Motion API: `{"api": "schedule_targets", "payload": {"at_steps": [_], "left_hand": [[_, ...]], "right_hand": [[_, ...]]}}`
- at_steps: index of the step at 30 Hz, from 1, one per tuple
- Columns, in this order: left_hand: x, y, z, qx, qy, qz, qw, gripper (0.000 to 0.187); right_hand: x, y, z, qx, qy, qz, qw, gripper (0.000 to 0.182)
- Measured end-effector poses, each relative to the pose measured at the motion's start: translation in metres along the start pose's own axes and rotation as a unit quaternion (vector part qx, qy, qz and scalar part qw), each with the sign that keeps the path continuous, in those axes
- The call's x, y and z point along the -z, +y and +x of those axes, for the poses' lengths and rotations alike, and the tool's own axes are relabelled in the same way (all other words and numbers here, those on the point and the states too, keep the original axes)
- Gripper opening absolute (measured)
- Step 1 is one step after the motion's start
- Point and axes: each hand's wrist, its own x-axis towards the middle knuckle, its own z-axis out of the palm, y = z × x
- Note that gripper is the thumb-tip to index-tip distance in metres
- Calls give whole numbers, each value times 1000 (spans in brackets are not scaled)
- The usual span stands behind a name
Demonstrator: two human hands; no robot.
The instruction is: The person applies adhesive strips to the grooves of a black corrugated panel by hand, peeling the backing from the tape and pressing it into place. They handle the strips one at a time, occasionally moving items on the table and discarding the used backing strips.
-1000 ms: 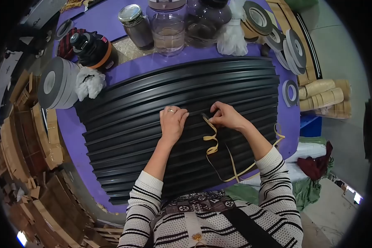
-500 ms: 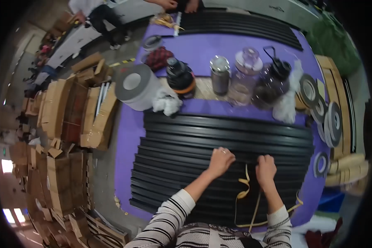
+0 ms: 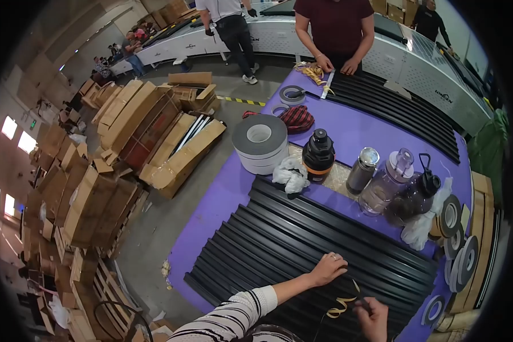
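Ribbed black strips (image 3: 256,251) lie side by side across the near part of the purple table. My left hand (image 3: 329,269) rests on them, fingers bent and pressed together at the strips' surface; whatever is under the fingertips is hidden. Lower and to the right, close to my body, my right hand (image 3: 372,318) is closed, its fingers curled with the thumb against them. What it pinches is too small to make out. A thin yellowish curled ribbon (image 3: 337,311) lies just left of my right hand, over the black strips.
Bottles, including a clear one (image 3: 382,188), stand beyond the strips on the purple table (image 3: 211,211). A large tape roll (image 3: 260,142) and crumpled white plastic (image 3: 290,175) sit left; smaller tape rolls (image 3: 464,262) line the right edge. A co-worker (image 3: 336,34) handles black strips opposite. Cardboard boxes (image 3: 182,148) stand left.
The view has tilted up and turned, bringing the co-worker opposite into sight. My right hand has drawn back toward my body, away from my left hand, which stays on the strips.
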Motion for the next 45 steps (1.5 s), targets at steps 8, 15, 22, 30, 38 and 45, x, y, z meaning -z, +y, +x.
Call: {"api": "schedule_targets", "payload": {"at_steps": [8, 15, 22, 30, 38, 45], "left_hand": [[52, 30, -5, 164, -350, -236, 892, 28], [53, 5, -28, 404, -304, -282, 815, 13], [50, 6, -33, 413, -279, -331, 801, 13], [21, 51, -28, 322, -355, -404, 779, 38], [-88, 170, -27, 134, -319, -290, 892, 64], [-161, 260, -5, 62, -240, -309, 918, 63]], "right_hand": [[-81, 0, 16, 188, -119, -329, 918, 15], [-85, 40, 18, 80, 11, -187, 979, 29], [-69, 90, 55, 73, 378, -341, 858, 26], [-11, 77, 16, 21, 421, -215, 881, 9], [179, 57, -156, 44, 550, -205, 808, 13], [309, 46, -283, 36, 632, -180, 753, 15]]}}
